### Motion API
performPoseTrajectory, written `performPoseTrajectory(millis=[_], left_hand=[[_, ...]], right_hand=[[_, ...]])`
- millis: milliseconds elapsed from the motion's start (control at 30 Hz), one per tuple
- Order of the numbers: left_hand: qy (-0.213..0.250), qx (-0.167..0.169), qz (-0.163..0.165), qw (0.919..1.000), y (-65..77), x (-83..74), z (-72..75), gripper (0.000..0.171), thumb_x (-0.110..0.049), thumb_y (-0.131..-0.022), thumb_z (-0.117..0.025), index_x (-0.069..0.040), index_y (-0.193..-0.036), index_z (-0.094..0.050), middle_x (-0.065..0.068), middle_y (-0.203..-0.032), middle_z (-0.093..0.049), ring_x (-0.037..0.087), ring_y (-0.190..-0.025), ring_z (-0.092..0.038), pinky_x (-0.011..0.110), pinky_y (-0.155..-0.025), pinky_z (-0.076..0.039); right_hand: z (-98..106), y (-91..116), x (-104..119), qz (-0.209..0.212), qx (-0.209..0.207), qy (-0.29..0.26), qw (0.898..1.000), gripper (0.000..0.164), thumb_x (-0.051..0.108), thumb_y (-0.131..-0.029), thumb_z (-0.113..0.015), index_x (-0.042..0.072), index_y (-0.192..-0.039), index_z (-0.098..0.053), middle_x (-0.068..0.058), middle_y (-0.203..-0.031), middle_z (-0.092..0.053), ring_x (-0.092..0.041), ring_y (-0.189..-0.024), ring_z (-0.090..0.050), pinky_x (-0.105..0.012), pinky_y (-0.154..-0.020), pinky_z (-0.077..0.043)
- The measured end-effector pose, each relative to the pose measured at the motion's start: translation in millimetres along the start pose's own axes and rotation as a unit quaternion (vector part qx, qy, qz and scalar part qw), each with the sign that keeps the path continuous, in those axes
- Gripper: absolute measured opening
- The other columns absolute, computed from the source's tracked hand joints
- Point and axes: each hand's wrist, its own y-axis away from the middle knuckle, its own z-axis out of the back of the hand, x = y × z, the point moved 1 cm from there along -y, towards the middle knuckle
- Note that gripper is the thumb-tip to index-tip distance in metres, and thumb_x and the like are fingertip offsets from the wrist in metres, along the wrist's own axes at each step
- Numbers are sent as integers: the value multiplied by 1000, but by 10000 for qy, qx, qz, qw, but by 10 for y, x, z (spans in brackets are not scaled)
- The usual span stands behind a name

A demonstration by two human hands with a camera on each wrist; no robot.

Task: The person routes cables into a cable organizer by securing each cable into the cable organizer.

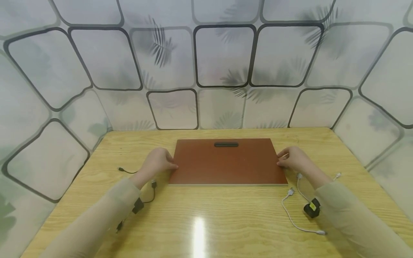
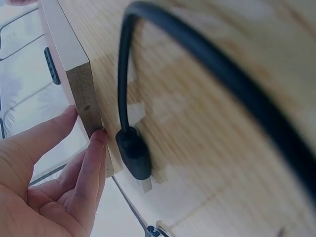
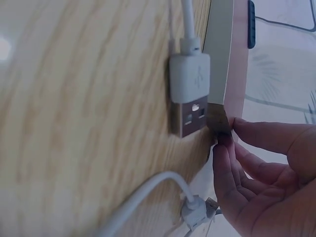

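Note:
A flat reddish-brown board with a dark slot-like handle near its far edge lies toward the back of the wooden table. At its left side, my left hand pinches the edge; in the left wrist view the thumb is on the upper face and the fingers are at the lower edge. My right hand pinches the opposite side the same way, thumb above and fingertips below, as the right wrist view shows at the board's pale edge.
Black cables with a plug and a black block lie by the left forearm. White USB cables and a black adapter with a yellow label lie by the right forearm. A patterned curtain hangs behind the table.

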Motion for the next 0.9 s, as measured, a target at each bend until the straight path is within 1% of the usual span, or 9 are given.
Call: performPoseTrajectory(millis=[133,367,433,533,667,767,800,833,900], left_hand=[[62,3,18,10000,5,7,-1,22,-20,-83,-91,-1,-91,-82,18,-102,-82,28,-89,-76,45,-86,-64],[61,23,2,10000,18,13,5,21,-19,-83,-92,-1,-90,-83,18,-100,-82,25,-85,-75,44,-83,-64],[76,25,1,10000,28,18,5,21,-19,-83,-92,-1,-89,-83,18,-100,-82,25,-85,-75,43,-82,-65],[96,28,9,9999,45,30,4,21,-19,-83,-92,-2,-88,-83,17,-99,-82,23,-83,-74,41,-79,-65],[81,26,10,10000,68,58,-1,21,-21,-83,-92,-3,-87,-83,16,-97,-83,21,-81,-74,42,-79,-65],[112,27,-12,9999,91,70,1,20,-21,-83,-92,-3,-88,-83,16,-97,-83,22,-83,-75,43,-81,-65],[151,48,-29,9999,99,72,4,20,-21,-84,-91,-3,-88,-84,15,-96,-83,21,-82,-75,42,-80,-65],[218,82,-18,9997,104,76,7,19,-21,-84,-91,-3,-86,-83,15,-93,-83,19,-78,-73,40,-76,-64],[369,177,-20,9992,110,95,13,17,-20,-88,-87,-4,-87,-84,13,-91,-83,16,-74,-72,37,-73,-63]], right_hand=[[-2,-5,-13,-13,0,-11,10000,39,3,-97,-74,-21,-125,-62,-32,-107,-74,-13,-80,-72,-24,-66,-60],[-12,-18,-21,-86,51,-38,9999,40,3,-97,-73,-21,-127,-61,-30,-106,-74,-10,-77,-70,-24,-66,-60],[-13,-7,-11,-92,51,-21,9999,40,3,-97,-73,-20,-127,-61,-30,-106,-74,-11,-77,-70,-24,-66,-60],[-10,13,-4,-65,28,65,10000,40,4,-96,-74,-20,-127,-62,-30,-106,-74,-17,-82,-72,-26,-68,-60],[-14,38,7,-5,-3,225,9997,40,5,-96,-76,-18,-126,-63,-33,-110,-74,-34,-93,-74,-32,-74,-62],[-25,42,10,9,15,169,9999,39,3,-95,-75,-19,-125,-63,-32,-108,-74,-29,-88,-75,-32,-73,-63],[-27,39,8,5,27,143,9999,39,3,-95,-75,-19,-125,-63,-32,-107,-74,-25,-85,-75,-31,-73,-63],[-28,37,7,8,43,116,9999,39,3,-95,-75,-20,-125,-63,-32,-107,-74,-22,-83,-75,-31,-72,-63],[-27,33,3,-3,77,87,9999,38,4,-97,-73,-20,-125,-63,-31,-106,-74,-14,-79,-73,-30,-71,-63]])
